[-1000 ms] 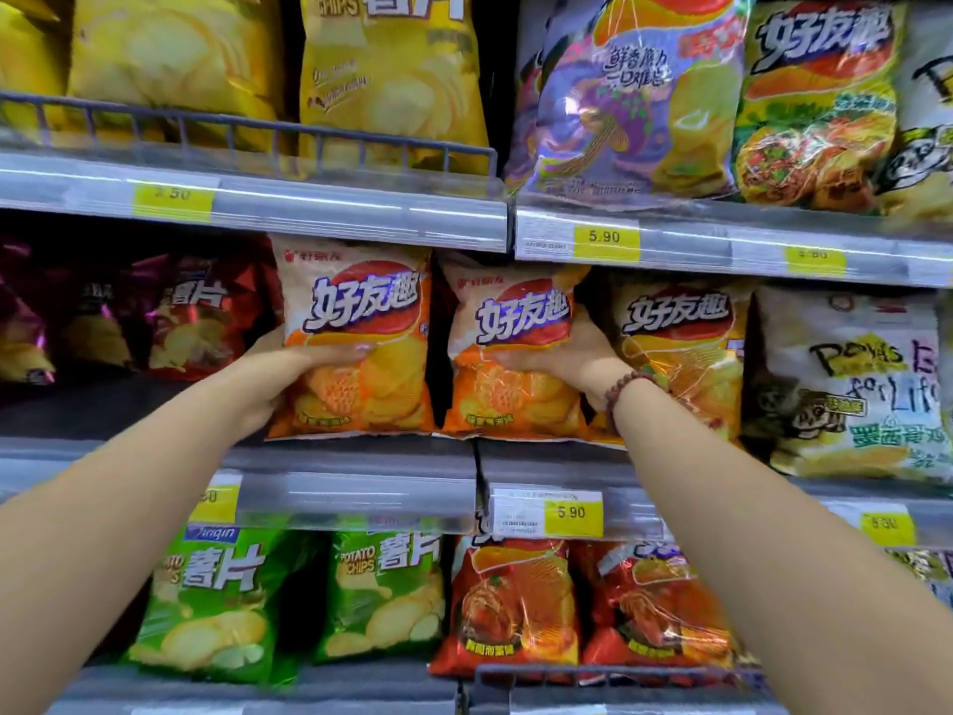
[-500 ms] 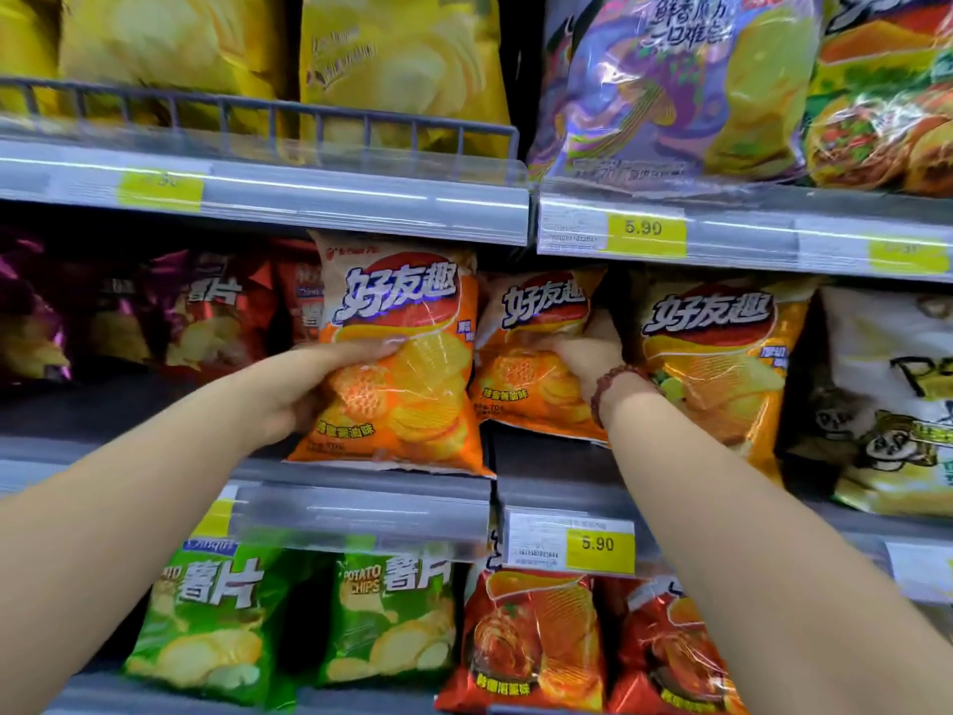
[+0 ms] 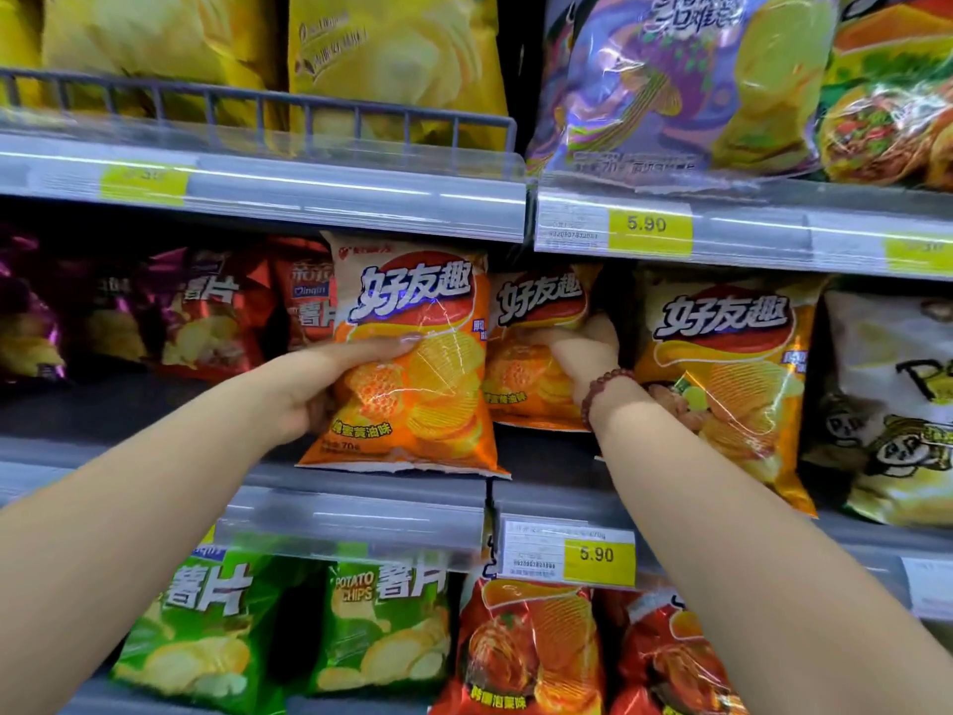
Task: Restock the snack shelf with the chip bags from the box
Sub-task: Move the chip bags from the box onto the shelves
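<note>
Chip bags front and centre: the near orange bag (image 3: 412,363) stands upright at the front edge of the middle shelf (image 3: 361,513), its bottom hem hanging just over the lip. The left hand (image 3: 319,384) grips it from its left side, thumb laid across the printed face, fingers tucked out of sight behind. Touching its right edge and set deeper in, the second orange bag (image 3: 526,307) of the same kind tilts slightly, and the right hand (image 3: 582,353) is clamped on it, fingers curled into its front, a bead bracelet (image 3: 601,389) on the wrist. Just beyond that hand stands a third orange bag (image 3: 722,363), then a white bag (image 3: 887,405) toward the shelf's right end. Dark purple and red bags (image 3: 206,312) sit back at the left end. A yellow 5.90 price tag (image 3: 598,557) hangs on the front edge under the right forearm. Green bags (image 3: 206,627) and red bags (image 3: 531,652) fill the shelf below; yellow bags (image 3: 397,59) and a purple bag (image 3: 670,80) line the one above.
</note>
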Motion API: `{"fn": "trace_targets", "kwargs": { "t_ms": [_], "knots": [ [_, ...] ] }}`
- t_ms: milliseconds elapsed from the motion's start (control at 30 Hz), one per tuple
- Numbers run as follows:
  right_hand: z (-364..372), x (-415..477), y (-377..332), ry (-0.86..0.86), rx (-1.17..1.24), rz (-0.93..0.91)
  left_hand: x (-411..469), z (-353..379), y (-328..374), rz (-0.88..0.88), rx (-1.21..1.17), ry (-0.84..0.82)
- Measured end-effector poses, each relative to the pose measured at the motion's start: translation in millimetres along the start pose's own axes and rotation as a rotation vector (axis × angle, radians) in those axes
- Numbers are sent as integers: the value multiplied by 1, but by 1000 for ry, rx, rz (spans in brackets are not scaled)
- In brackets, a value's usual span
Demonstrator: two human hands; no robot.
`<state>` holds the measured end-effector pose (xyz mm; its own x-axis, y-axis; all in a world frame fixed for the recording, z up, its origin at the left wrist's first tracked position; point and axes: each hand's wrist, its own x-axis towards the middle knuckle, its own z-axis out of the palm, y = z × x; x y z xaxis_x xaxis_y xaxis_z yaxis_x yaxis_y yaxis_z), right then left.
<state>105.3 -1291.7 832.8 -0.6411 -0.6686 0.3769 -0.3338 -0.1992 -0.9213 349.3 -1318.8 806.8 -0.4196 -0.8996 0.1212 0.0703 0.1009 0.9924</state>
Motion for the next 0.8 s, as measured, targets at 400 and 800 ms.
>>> {"fn": "trace_targets", "kwargs": {
  "t_ms": [400,800],
  "knots": [
    [-20,27,14,-29,-143,82,-2,2,2,-9,-3,28],
    [-44,-9,13,-56,-245,15,-9,52,3,-4,-117,55]
  ]
}}
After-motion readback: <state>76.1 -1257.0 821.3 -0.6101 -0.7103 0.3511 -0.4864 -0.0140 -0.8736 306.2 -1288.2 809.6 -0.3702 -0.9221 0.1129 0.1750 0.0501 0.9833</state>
